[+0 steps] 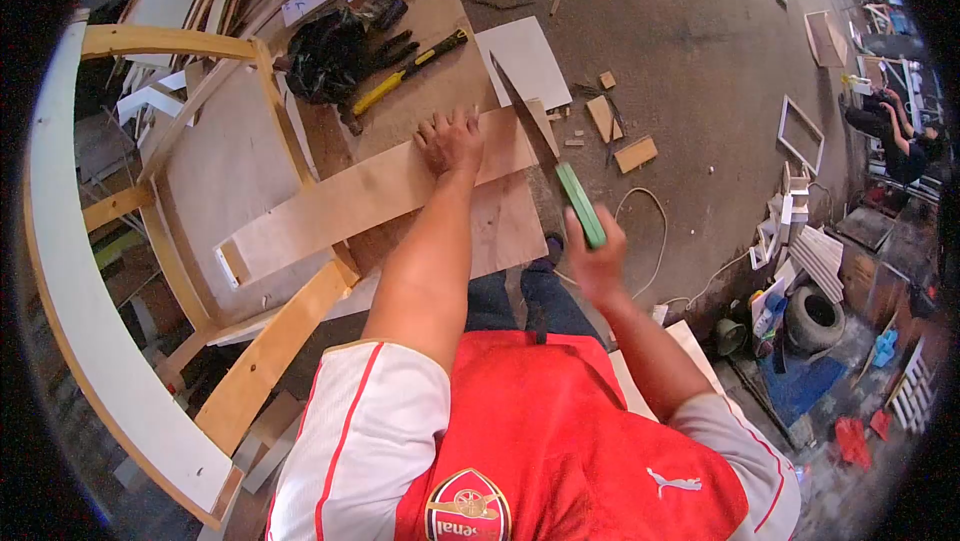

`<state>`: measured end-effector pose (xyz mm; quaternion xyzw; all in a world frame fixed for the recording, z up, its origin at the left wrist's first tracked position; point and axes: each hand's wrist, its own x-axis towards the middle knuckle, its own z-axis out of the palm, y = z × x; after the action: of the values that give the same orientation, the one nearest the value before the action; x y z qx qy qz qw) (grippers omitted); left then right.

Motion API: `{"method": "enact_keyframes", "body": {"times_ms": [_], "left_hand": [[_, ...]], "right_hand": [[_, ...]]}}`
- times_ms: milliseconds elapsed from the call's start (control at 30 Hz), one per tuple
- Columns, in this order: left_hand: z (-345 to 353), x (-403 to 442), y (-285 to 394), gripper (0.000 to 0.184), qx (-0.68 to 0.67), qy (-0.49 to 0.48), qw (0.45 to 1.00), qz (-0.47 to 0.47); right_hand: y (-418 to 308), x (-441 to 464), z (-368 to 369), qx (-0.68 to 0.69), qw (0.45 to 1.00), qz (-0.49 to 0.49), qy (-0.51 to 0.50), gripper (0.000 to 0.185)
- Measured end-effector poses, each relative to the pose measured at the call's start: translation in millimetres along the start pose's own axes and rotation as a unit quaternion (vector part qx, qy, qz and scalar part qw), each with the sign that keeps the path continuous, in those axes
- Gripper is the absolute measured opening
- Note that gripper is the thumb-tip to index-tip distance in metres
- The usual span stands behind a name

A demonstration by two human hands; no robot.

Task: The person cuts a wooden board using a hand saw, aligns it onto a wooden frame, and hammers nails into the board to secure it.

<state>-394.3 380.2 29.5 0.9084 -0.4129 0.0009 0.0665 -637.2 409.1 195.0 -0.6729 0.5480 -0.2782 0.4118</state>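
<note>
A long, pale wooden board (350, 193) lies slantwise across the plywood work surface (500, 226). Pressing on its top near the right part is my left hand (450, 144), fingers bent and spread over the wood, gripping nothing. My right hand (598, 256) is wrapped round the green handle of a handsaw (581, 205). The saw's blade points up and away, crossing the board's right end. Whether the teeth touch the wood cannot be made out. Above my left hand lie a yellow and black hammer (400, 79) and a black plastic bag (325, 56).
A wooden frame (270, 361) stands on the left. Offcuts (635, 154) and a cable (665, 226) lie on the floor right of the surface. At the far right are a tire (815, 319), an empty frame (801, 135) and another person (900, 136).
</note>
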Motion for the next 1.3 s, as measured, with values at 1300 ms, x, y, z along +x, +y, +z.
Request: {"method": "enact_keyframes", "body": {"times_ms": [1300], "left_hand": [[-8.5, -5.5, 3.2, 0.04, -0.024, -0.04, 0.999, -0.012]], "right_hand": [[-12.6, 21.9, -11.7, 0.014, 0.998, 0.04, -0.034, 0.029]]}}
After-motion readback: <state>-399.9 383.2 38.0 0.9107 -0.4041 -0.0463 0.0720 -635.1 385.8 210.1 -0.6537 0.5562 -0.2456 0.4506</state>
